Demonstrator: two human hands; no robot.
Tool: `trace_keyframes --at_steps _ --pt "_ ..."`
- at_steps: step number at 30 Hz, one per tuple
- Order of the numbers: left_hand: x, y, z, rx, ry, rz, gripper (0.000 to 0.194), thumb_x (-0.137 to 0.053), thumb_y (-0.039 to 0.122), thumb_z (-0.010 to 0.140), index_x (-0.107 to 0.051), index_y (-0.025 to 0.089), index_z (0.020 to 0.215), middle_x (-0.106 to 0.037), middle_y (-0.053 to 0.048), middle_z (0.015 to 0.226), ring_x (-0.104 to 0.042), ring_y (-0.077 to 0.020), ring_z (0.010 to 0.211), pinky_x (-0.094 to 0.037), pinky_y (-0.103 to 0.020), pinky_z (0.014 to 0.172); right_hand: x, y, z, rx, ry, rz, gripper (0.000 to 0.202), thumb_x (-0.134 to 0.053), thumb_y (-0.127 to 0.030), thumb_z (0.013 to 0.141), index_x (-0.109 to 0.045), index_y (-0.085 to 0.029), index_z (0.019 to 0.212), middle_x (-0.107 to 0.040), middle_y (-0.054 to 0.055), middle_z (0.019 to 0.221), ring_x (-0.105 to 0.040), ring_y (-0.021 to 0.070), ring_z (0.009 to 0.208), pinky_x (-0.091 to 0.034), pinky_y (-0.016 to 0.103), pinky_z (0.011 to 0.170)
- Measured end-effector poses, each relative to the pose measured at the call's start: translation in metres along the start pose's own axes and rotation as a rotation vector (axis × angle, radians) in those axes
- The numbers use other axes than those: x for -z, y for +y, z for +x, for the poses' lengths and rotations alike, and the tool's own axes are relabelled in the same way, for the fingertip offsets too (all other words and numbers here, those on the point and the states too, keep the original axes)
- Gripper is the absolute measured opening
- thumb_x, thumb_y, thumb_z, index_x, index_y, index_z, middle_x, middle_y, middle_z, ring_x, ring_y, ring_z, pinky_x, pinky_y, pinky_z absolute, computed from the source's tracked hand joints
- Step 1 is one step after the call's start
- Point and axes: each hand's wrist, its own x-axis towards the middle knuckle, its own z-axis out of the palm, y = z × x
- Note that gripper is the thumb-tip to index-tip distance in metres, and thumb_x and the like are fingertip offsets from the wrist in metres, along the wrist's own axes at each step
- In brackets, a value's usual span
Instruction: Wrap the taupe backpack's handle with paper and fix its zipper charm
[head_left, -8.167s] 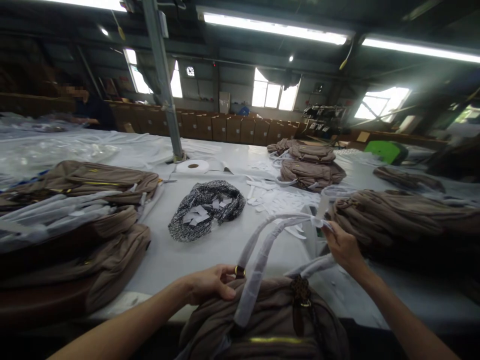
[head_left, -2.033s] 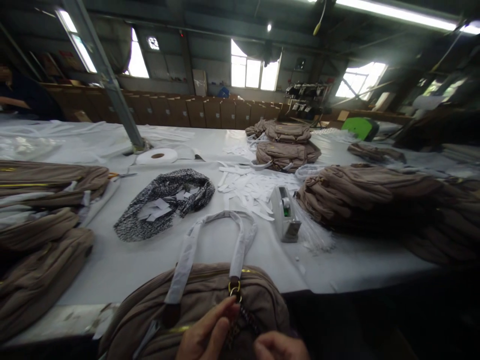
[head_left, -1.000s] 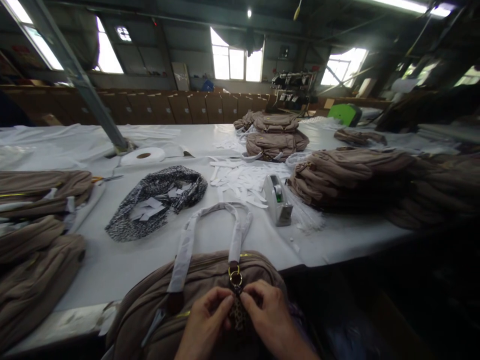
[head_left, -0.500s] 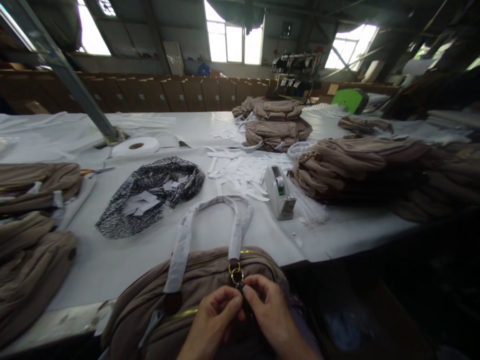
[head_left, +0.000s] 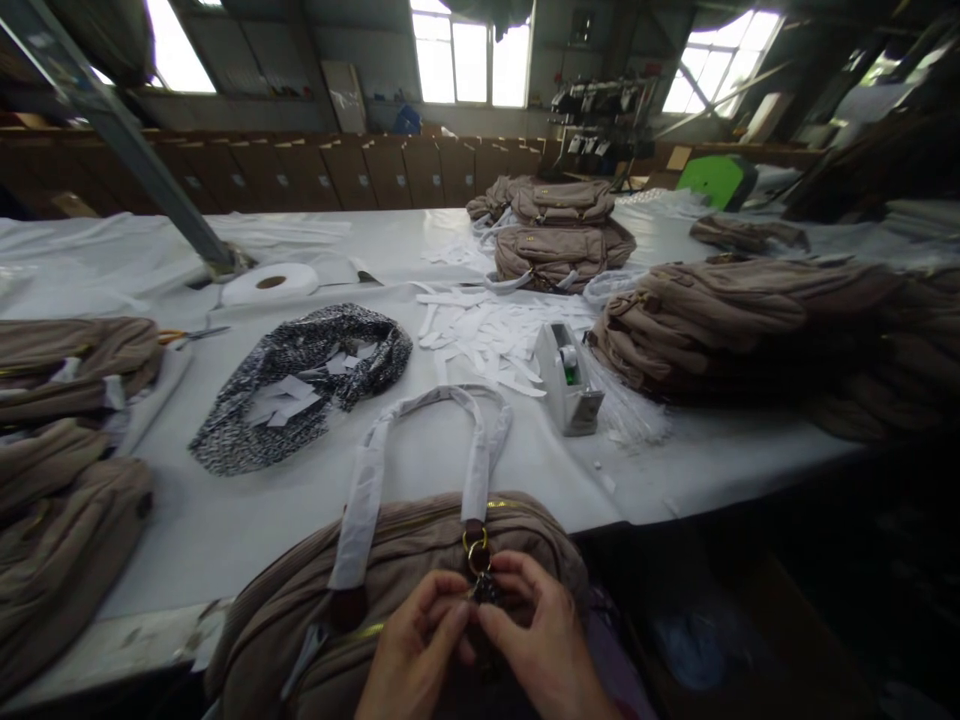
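A brown corduroy bag (head_left: pixel 300 610) with yellow zips lies at the table's front edge, its handles (head_left: pixel 358 525) wrapped in white paper. Two gold rings (head_left: pixel 478 556) hang from the base of one handle, with a small dark charm (head_left: pixel 486 588) below them. My left hand (head_left: pixel 424 635) is closed at the charm's left side, thumb and fingers pinched together. From the right, my right hand (head_left: pixel 541 630) pinches the charm between thumb and fingers. The charm's exact shape is too small and blurred to make out.
A tape dispenser (head_left: pixel 568 385) stands beyond the bag, beside scattered white paper strips (head_left: pixel 487 335). Stacked brown bags (head_left: pixel 720 320) fill the right. Left of centre lies a black-and-white knitted cloth (head_left: pixel 247 440) holding paper pieces. Scissors (head_left: pixel 191 334) and a white roll (head_left: pixel 271 283) lie farther left.
My fingers have shifted around the charm, and more of it now shows between them. The left fingers have parted slightly from the right ones. The camera view has moved a little.
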Motion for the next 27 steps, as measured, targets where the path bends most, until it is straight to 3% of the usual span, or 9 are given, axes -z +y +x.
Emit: trace_keyframes --at_steps 4,9,15,20,27 --pt "0.003 0.008 0.002 -0.018 -0.005 0.105 0.035 -0.057 0.051 0.078 -0.059 0.017 0.081 -0.064 -0.001 0.066 -0.053 -0.0102 0.049 -0.039 -0.017 0.045 0.001 0.004 -0.001 -0.028 -0.007 0.068 0.021 -0.063 -0.014 0.068 -0.063 -0.014 0.089 -0.072 0.008 0.085 -0.068 0.0214 0.08 -0.052 0.029 0.073" --pt "0.013 0.021 0.005 -0.21 0.033 0.455 0.021 -0.057 0.04 0.081 -0.066 0.021 0.078 -0.068 0.001 0.073 -0.063 -0.015 0.069 -0.046 -0.019 0.063 0.0 0.009 -0.003 0.017 0.043 -0.023 0.019 -0.062 -0.015 0.068 -0.066 -0.015 0.087 -0.072 0.007 0.082 -0.068 0.0208 0.076 -0.053 0.028 0.07" --pt "0.017 0.021 0.008 -0.372 -0.005 0.622 0.014 -0.053 0.03 0.085 -0.064 0.023 0.081 -0.068 0.003 0.076 -0.064 -0.0124 0.07 -0.046 -0.017 0.066 -0.003 0.012 -0.007 0.067 0.117 -0.064 0.019 -0.061 -0.017 0.068 -0.068 -0.017 0.086 -0.072 0.005 0.079 -0.068 0.0202 0.073 -0.054 0.025 0.067" --pt "0.017 0.023 0.012 -0.385 -0.056 0.671 0.014 -0.05 0.026 0.087 -0.063 0.023 0.082 -0.068 0.002 0.077 -0.064 -0.0123 0.071 -0.045 -0.017 0.067 -0.004 0.012 -0.007 0.118 0.13 -0.129 0.019 -0.061 -0.016 0.068 -0.069 -0.018 0.086 -0.073 0.005 0.079 -0.068 0.0205 0.073 -0.055 0.025 0.068" --pt "0.015 0.029 0.012 -0.376 -0.042 0.721 0.012 -0.054 0.022 0.083 -0.064 0.023 0.077 -0.068 0.001 0.071 -0.063 -0.0137 0.065 -0.044 -0.018 0.062 -0.003 0.012 -0.007 0.108 0.128 -0.173 0.019 -0.062 -0.015 0.069 -0.069 -0.02 0.085 -0.072 0.004 0.079 -0.068 0.0211 0.073 -0.055 0.027 0.069"
